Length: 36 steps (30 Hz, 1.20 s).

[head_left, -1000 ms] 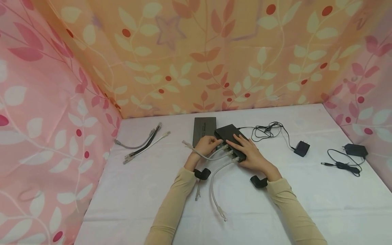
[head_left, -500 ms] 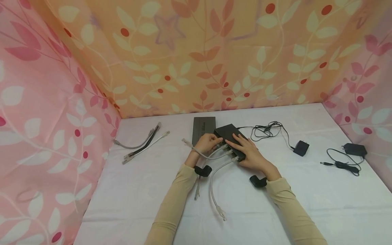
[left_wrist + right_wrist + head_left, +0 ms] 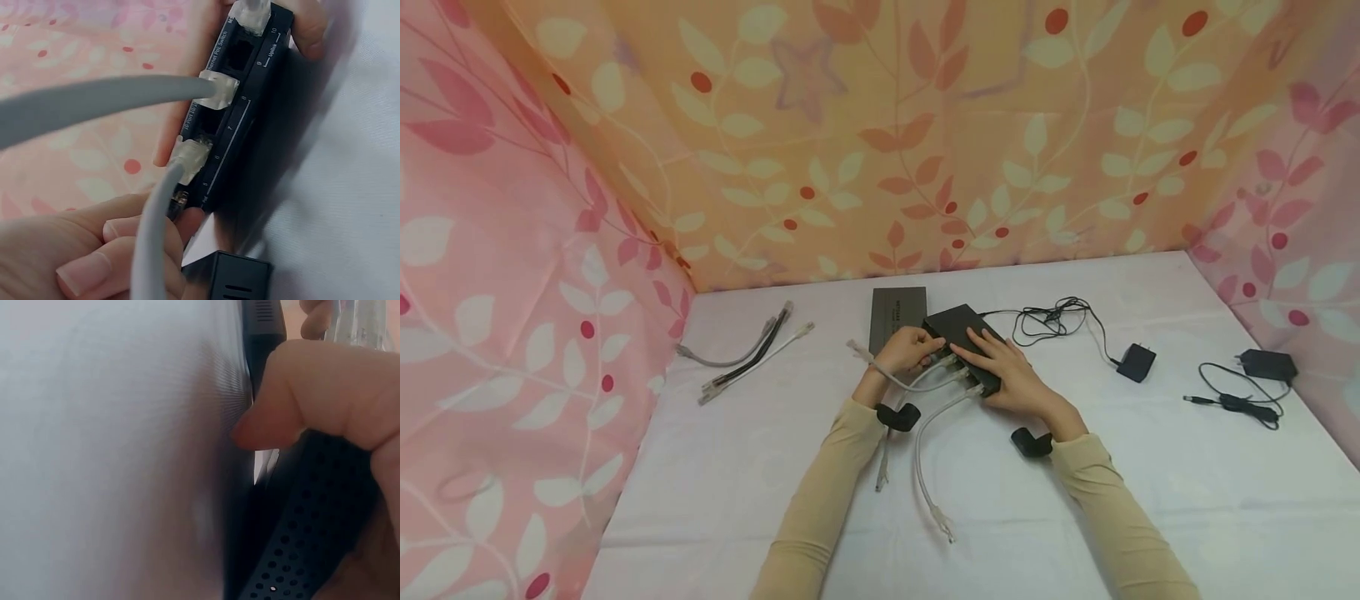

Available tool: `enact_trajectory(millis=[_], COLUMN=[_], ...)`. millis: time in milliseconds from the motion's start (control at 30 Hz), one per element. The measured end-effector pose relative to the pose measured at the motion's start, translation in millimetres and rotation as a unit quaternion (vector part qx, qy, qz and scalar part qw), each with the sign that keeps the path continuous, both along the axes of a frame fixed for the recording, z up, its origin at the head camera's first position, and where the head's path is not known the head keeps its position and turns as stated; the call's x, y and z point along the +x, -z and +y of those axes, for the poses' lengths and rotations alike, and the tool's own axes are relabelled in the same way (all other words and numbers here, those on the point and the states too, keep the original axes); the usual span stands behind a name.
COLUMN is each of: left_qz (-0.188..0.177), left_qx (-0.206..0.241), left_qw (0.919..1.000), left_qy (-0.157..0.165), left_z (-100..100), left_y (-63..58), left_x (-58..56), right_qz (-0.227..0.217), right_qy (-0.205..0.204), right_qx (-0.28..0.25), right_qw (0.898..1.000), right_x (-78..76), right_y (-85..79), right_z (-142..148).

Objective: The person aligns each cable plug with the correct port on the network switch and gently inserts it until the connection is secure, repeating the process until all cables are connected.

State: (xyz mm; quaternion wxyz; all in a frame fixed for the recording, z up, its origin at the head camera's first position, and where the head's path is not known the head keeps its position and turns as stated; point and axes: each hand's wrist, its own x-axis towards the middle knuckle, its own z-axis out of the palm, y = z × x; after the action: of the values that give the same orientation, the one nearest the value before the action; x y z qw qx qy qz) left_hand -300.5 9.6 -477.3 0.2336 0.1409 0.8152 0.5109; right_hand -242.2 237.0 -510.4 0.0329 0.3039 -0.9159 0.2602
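Note:
A black network switch (image 3: 958, 321) lies tilted between the two hands, its port side facing the wearer. Grey Ethernet cables (image 3: 925, 442) run from its ports, their clear plugs (image 3: 219, 90) seated with unfilled ports between. My left hand (image 3: 906, 352) pinches the switch's left end near the ports, thumb on top and other fingers curled; a glint of metal contacts shows beside its fingertips in the left wrist view. My right hand (image 3: 1011, 375) grips the opposite side, fingers spread over the top, thumb (image 3: 275, 419) bent around the edge near the perforated side. The left hand hides part of the port row.
A second, grey switch (image 3: 895, 312) lies behind the left hand. Several loose network cables (image 3: 752, 358) lie at left. A black power adapter (image 3: 1137, 362) trails a cord to the held switch; another adapter (image 3: 1267, 367) lies at far right. Patterned curtains (image 3: 880, 167) enclose the table.
Both hands keep their places on the switch, with barely any finger movement. The whole head view shifts slightly.

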Motion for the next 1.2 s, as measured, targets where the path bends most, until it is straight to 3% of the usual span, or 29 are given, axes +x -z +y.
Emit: enact_trajectory(millis=[233, 433, 533, 600, 833, 1067, 1200], left_qz=[-0.018, 0.009, 0.007, 0.004, 0.05, 0.043, 0.061], left_qx=[0.013, -0.002, 0.009, 0.022, 0.024, 0.026, 0.037], left_qw=[0.9995, 0.9994, 0.9993, 0.9993, 0.9985, 0.9987, 0.9973], left_qy=[-0.022, -0.033, -0.035, -0.031, -0.004, 0.007, 0.016], left_z=[1.4, 4.4, 3.4, 1.6, -3.9, -13.6, -16.2], left_y=[1.6, 1.1, 3.7, 6.5, 16.3, 12.1, 11.7], left_x=[0.8, 3.6, 5.6, 6.2, 8.5, 14.1, 16.6], right_qz=[-0.009, 0.003, 0.001, 0.001, 0.01, 0.006, -0.008], right_qy=[0.001, 0.003, 0.003, 0.004, 0.008, 0.0, -0.015], right_qx=[-0.001, 0.009, 0.012, 0.015, 0.024, 0.031, 0.016], right_qw=[1.0, 1.0, 1.0, 1.0, 1.0, 0.999, 1.0], right_x=[-0.2, -0.6, -0.4, -0.3, 2.5, 3.4, 2.5], right_y=[1.0, 1.7, 3.3, 3.3, 2.9, 2.6, 1.3], right_z=[0.4, 1.2, 0.7, -0.4, -2.4, -0.5, 0.9])
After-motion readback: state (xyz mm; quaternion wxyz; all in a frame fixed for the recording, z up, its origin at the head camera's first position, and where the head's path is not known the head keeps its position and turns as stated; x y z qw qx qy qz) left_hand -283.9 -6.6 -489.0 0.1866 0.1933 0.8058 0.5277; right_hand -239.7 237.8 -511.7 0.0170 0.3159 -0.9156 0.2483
